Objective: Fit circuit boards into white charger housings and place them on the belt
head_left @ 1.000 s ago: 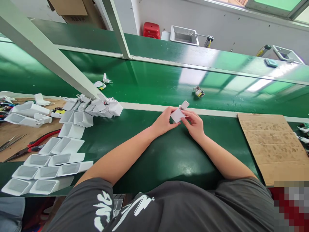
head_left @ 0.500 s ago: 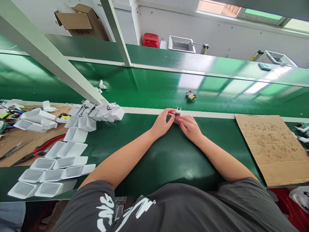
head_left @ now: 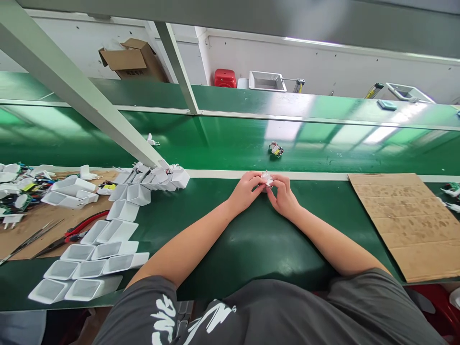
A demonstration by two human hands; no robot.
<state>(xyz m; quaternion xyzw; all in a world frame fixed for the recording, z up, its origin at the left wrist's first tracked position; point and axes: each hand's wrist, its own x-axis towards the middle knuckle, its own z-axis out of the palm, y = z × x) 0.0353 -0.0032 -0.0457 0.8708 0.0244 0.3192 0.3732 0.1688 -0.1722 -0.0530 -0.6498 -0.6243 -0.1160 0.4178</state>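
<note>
Close to the far edge of the green bench point(head_left: 230, 249), my left hand point(head_left: 247, 191) and my right hand point(head_left: 284, 195) meet around a small white plug piece point(head_left: 266, 178). Both hands have their fingers bent and pressed on it, the left from one side and the right from the other. Its lower part is hidden behind fingers. Beyond them, a small circuit board assembly point(head_left: 276, 150) with a yellow component lies on the green conveyor surface point(head_left: 223, 143). To the left stand several rows of white plastic housings point(head_left: 122, 211), their open ends showing.
Red-handled pliers point(head_left: 86, 221) and tweezers point(head_left: 32, 239) lie at the left beside a pile of circuit boards and plugs point(head_left: 25, 187). A slanted metal post point(head_left: 89, 91) crosses the left side. Flat cardboard point(head_left: 402, 225) covers the bench at right.
The plug piece has turned in my fingers: its two pins stood upright before and now do not show clearly. My right hand's fingers have bent up around it. The camera view has tilted upward.
</note>
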